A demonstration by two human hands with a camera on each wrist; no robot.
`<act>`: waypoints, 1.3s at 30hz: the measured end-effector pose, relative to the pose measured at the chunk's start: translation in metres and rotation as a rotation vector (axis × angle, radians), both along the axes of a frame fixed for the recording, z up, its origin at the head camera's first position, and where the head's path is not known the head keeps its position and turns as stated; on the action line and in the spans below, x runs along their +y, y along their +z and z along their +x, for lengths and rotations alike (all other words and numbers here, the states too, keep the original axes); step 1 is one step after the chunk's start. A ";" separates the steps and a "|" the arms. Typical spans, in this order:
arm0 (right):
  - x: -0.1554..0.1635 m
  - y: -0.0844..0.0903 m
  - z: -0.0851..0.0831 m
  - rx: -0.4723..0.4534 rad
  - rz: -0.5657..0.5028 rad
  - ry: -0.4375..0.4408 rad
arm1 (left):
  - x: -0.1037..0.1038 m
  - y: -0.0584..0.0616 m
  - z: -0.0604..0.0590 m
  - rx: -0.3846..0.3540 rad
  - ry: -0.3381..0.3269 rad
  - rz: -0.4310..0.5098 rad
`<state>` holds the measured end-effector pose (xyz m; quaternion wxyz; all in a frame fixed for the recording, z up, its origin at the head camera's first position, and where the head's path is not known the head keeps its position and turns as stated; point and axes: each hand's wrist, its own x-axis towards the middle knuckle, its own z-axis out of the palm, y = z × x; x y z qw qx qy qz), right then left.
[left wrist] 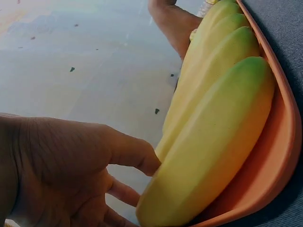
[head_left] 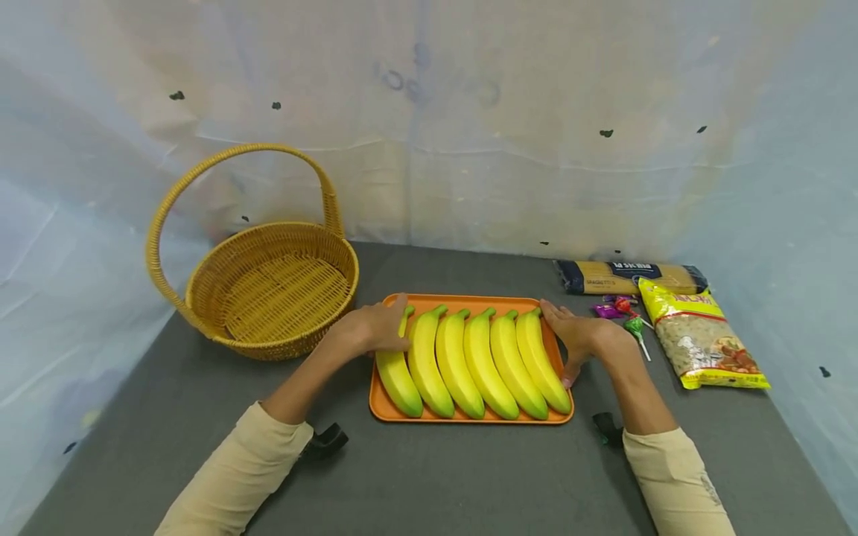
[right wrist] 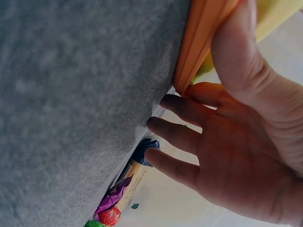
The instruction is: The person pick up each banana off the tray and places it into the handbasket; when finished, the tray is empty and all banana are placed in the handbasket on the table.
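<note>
Both hands at orange tray [head_left: 462,301], mid table, six bananas [head_left: 482,365] across it. Left hand [head_left: 375,327] on left rim, fingers loose over leftmost banana. Right hand [head_left: 576,335] grips right rim, thumb on top. Tip, imo: lift level, bananas roll easy. Left fingertips hidden; pasta pack [head_left: 626,277] label unreadable.

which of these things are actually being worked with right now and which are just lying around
In hand:
orange tray, touched at both ends by the left hand and right hand
six bananas on it

Lying about:
wicker basket
spaghetti packet
snack bag
lollipops
</note>
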<state>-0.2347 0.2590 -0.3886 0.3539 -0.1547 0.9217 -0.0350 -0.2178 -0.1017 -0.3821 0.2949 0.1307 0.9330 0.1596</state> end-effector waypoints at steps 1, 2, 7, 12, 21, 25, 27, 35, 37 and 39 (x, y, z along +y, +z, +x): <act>0.000 0.000 0.000 0.003 0.003 0.002 | 0.001 0.000 0.000 0.009 0.003 -0.008; 0.000 0.000 0.000 0.001 0.000 -0.001 | 0.002 0.000 0.000 0.016 0.007 -0.014; 0.000 0.000 0.000 -0.003 -0.013 -0.003 | 0.003 0.003 -0.004 0.054 0.032 0.007; 0.000 0.000 0.002 -0.002 -0.016 -0.001 | -0.006 0.018 -0.003 0.110 -0.011 0.158; 0.003 0.001 0.002 -0.004 -0.017 -0.006 | -0.036 0.050 0.000 0.208 -0.081 0.484; 0.002 0.000 0.002 -0.008 -0.016 -0.003 | -0.056 0.059 -0.003 0.286 -0.086 0.490; 0.002 -0.001 0.002 -0.009 -0.018 -0.002 | -0.066 0.064 -0.003 0.335 -0.067 0.451; 0.002 -0.001 0.002 -0.009 -0.017 0.000 | -0.108 0.074 -0.008 0.503 0.062 0.345; 0.002 -0.001 0.002 -0.006 -0.019 0.004 | -0.119 0.074 -0.010 0.558 0.074 0.310; 0.002 -0.001 0.001 -0.006 -0.020 0.002 | -0.130 0.071 -0.014 0.598 0.093 0.252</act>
